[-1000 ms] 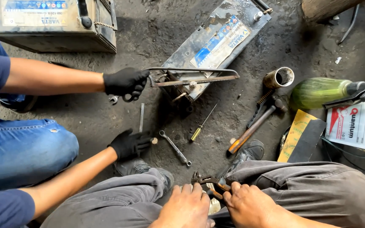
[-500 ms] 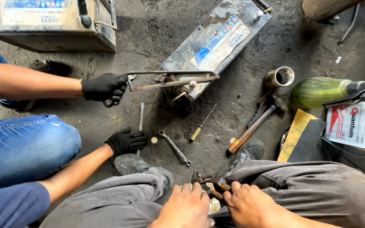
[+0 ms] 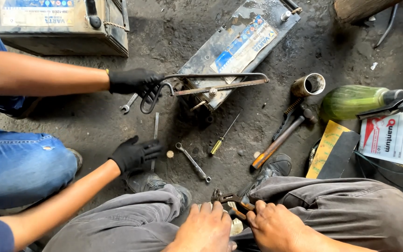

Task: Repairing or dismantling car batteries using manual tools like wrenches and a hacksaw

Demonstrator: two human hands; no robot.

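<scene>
My left hand (image 3: 205, 229) and my right hand (image 3: 272, 228) are low between my knees in grey trousers. My right hand grips the orange handles of rusty pliers (image 3: 232, 200). My left hand's curled fingers touch the jaw end, above a pale piece (image 3: 235, 227); what they hold is hidden. Across from me, a co-worker's black-gloved hand (image 3: 134, 81) holds a hacksaw (image 3: 215, 84) laid across the corner of a tilted grey battery (image 3: 239, 46). The co-worker's other gloved hand (image 3: 134, 154) hovers open over the floor beside a thin metal rod (image 3: 155, 133).
On the dirty floor lie two spanners (image 3: 193, 162) (image 3: 129, 103), a yellow-handled screwdriver (image 3: 224, 136), a hammer (image 3: 281, 140) and a short pipe (image 3: 309, 85). A second battery (image 3: 61, 25) stands at the back left. At right are a green bottle (image 3: 350, 100) and a white box (image 3: 390, 135).
The co-worker's hand drew the hacksaw left, then pushed it back right across the battery. The other gloved hand opened slightly. My hands stayed on the pliers.
</scene>
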